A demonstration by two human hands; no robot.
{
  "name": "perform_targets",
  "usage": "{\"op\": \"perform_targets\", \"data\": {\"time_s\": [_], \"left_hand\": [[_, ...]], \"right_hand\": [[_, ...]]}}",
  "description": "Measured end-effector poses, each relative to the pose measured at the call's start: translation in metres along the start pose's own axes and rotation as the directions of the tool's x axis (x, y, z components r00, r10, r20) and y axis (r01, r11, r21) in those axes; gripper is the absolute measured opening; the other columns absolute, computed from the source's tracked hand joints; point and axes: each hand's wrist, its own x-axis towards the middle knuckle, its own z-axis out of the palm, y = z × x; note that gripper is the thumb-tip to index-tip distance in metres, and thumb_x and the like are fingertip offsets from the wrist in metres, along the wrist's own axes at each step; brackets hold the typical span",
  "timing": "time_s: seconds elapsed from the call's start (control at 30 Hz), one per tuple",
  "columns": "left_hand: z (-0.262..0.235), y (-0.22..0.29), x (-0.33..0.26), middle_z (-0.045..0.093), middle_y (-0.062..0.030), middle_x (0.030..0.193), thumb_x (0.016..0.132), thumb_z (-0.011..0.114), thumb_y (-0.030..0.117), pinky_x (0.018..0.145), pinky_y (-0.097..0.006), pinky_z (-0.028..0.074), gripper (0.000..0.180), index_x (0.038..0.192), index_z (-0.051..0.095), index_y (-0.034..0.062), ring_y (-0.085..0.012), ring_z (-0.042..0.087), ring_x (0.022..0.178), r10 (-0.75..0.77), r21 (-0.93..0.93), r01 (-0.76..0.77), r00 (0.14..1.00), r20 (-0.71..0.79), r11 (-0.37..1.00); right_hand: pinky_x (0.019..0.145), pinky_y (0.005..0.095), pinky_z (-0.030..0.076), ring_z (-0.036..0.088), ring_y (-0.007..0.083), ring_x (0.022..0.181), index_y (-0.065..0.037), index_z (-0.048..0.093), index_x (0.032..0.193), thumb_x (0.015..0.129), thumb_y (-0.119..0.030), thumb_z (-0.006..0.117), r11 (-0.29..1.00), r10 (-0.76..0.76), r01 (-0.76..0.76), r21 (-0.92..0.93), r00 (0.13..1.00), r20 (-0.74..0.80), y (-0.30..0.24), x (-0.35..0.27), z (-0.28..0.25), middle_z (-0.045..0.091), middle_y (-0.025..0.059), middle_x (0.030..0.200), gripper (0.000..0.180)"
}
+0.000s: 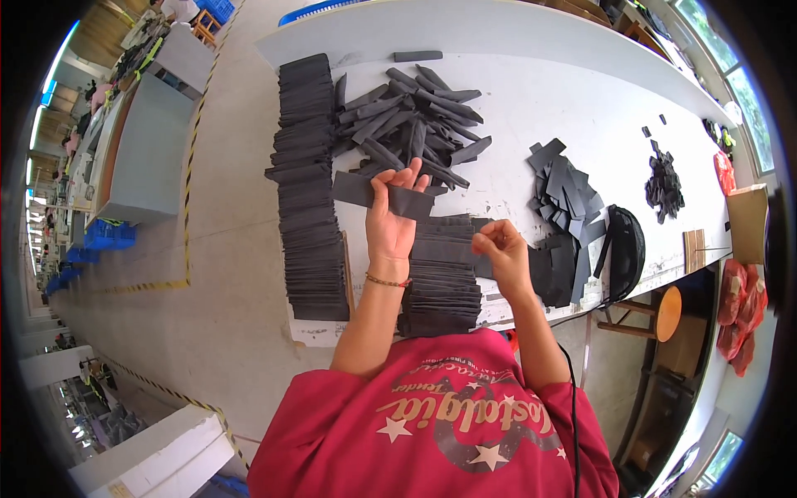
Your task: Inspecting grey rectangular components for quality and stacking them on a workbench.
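Observation:
A flat black fabric strip (353, 189) lies across the palm of my left hand (390, 224), with the thumb over it and the fingers partly curled. To the right, my right hand (506, 253) is closed in a pinch at the end of another black fabric strip (444, 251), on top of a neat stack. That stack of black strips (444, 295) sits at the table's near edge, between my forearms. Left of it runs a long row of black folded pieces (311, 199). Beyond my left hand is a loose heap of folded black pieces (407, 112).
On the white table (531, 100) more flat black pieces (564, 195) lie to the right, beside a black mesh-like bag (624, 253). Farther right is a pile of small black bits (664, 187). A low white board (498, 33) edges the far side. A wooden stool (667, 314) stands at right.

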Motion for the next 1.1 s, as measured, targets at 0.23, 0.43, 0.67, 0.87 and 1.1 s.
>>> {"op": "perform_targets", "data": {"time_s": [0.23,0.43,0.67,0.87,1.1], "left_hand": [[0.025,-0.027,-0.011,0.068,-0.0087,0.105,0.098,0.047,0.039,0.110,-0.050,0.033,0.032,0.106,0.056,0.0088,-0.0305,0.043,0.132,-0.144,-0.036,0.141,0.987,-0.069,0.989],[0.021,-0.028,-0.022,0.066,-0.0107,0.108,0.097,0.051,0.036,0.110,-0.050,0.035,0.031,0.109,0.057,0.0077,-0.0307,0.045,0.131,-0.219,-0.051,0.217,0.975,-0.035,0.975],[-0.010,-0.007,-0.031,0.070,-0.0079,0.096,0.090,0.065,0.015,0.092,-0.043,0.053,0.013,0.101,0.066,0.0085,-0.0262,0.066,0.099,-0.055,0.051,0.061,0.992,-0.110,0.997],[-0.009,-0.008,-0.032,0.070,-0.0134,0.094,0.091,0.065,0.012,0.086,-0.040,0.055,0.012,0.101,0.065,0.0048,-0.0294,0.068,0.093,-0.078,0.117,0.099,0.981,-0.177,0.988],[-0.028,-0.001,-0.041,0.071,-0.0117,0.089,0.089,0.067,0.013,0.072,-0.025,0.053,0.011,0.095,0.067,0.0034,-0.0186,0.069,0.082,-0.107,0.396,0.298,0.893,-0.438,0.868]], "right_hand": [[0.063,0.0226,0.045,0.056,0.0082,0.067,0.000,0.056,0.083,0.087,-0.011,0.068,0.995,0.038,-0.031,-0.098,0.997,0.066,-0.023,0.012,0.045,0.063,0.0038,0.072,0.017],[0.059,0.0254,0.045,0.057,0.0106,0.062,0.000,0.063,0.084,0.084,-0.002,0.066,0.956,-0.116,0.100,-0.276,0.992,-0.044,-0.020,-0.006,0.034,0.063,0.0057,0.068,0.004],[0.075,0.0272,0.048,0.060,0.0175,0.082,0.000,0.066,0.092,0.079,0.000,0.071,0.640,-0.565,0.557,-0.529,0.808,0.167,-0.031,0.000,0.011,0.063,0.0065,0.093,0.013],[0.065,0.0230,0.042,0.049,0.0071,0.074,0.002,0.064,0.091,0.088,-0.017,0.070,0.954,-0.219,0.209,-0.217,0.975,-0.026,-0.024,0.003,0.017,0.057,-0.0013,0.079,0.020],[0.059,0.0226,0.038,0.044,0.0047,0.066,0.001,0.064,0.086,0.090,-0.013,0.067,0.943,-0.161,0.134,-0.303,0.985,-0.065,0.002,0.012,-0.002,0.055,-0.0028,0.069,0.015]]}}
